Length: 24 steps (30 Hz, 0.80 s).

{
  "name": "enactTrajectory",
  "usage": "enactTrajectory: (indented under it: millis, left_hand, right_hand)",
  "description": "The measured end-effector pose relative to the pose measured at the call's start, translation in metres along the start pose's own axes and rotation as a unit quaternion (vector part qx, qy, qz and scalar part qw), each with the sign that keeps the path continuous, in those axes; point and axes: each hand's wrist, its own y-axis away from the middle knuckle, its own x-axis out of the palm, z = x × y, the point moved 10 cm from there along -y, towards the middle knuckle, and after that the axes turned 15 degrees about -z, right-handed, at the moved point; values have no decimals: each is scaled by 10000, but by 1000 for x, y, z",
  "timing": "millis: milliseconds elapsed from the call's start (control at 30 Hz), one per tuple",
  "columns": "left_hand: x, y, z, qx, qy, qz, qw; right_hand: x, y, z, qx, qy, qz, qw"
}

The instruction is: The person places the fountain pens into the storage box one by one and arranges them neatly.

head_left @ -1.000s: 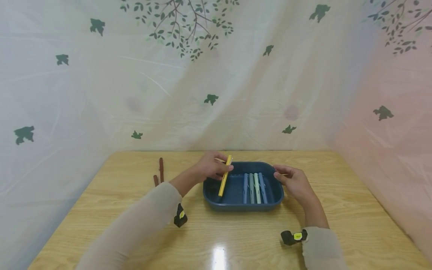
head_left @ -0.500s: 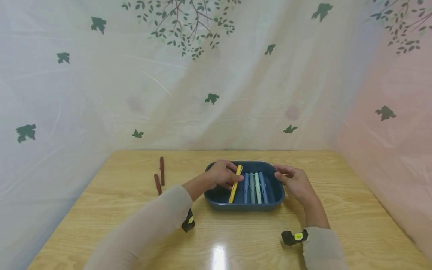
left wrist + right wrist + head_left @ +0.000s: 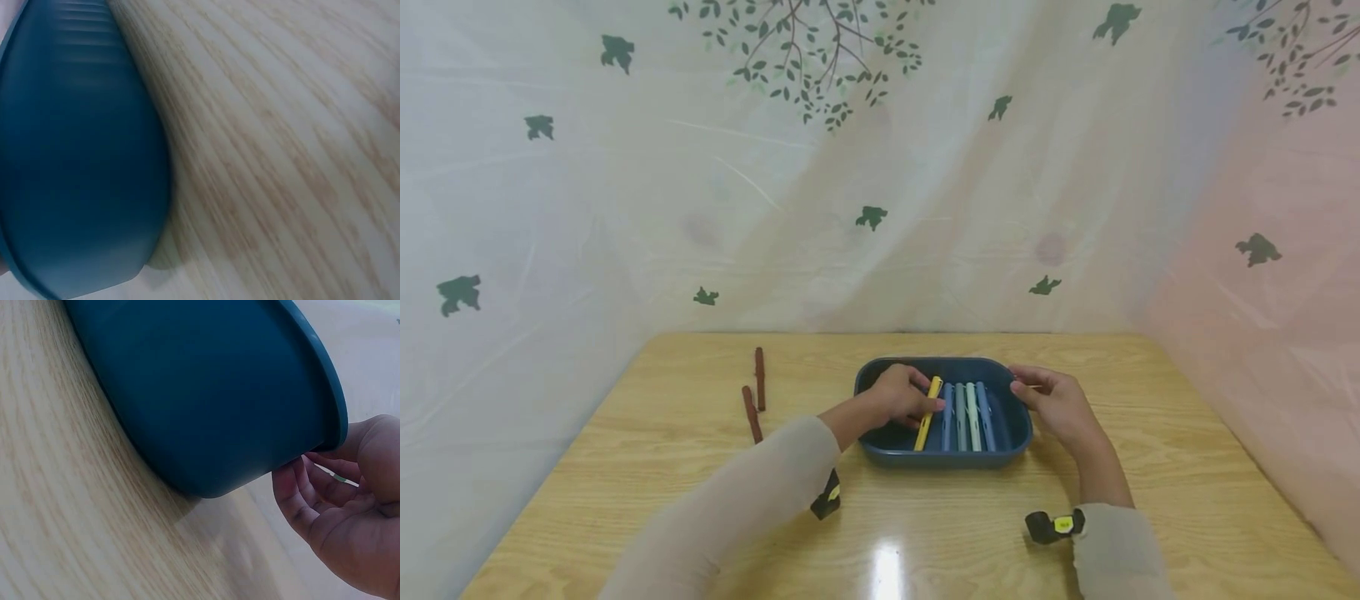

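Near the wooden worktop's (image 3: 955,525) far edge, a person's left hand (image 3: 898,395) pinches a slim yellow pen (image 3: 924,432) inside a dark-blue, round-cornered tray (image 3: 943,457); from here its lower end seems to touch bottom. The right hand (image 3: 1062,407) clamps thumb and fingers on the tray's far right corner. Beside the yellow pen lie four slim blue and green pens (image 3: 961,419); toward the worktop's far left corner, two brown sticks (image 3: 760,381).

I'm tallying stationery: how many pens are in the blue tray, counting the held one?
5: the yellow pen pinched in the left hand; then, rightward in the blue tray, a blue pen, grey-green pen, mint pen and second blue pen. The hand could hide more.
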Motion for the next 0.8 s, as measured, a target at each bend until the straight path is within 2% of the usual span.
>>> enactTrajectory:
  millis: [367,800]
  left_hand:
    - [1,0,7,-317,181,-320,9988]
    - [6,1,6,-330,110,-544,9979]
  right_hand:
    - [1,0,1,-26,-47,19,10000]
    - [0,0,-1,39,-19,21,10000]
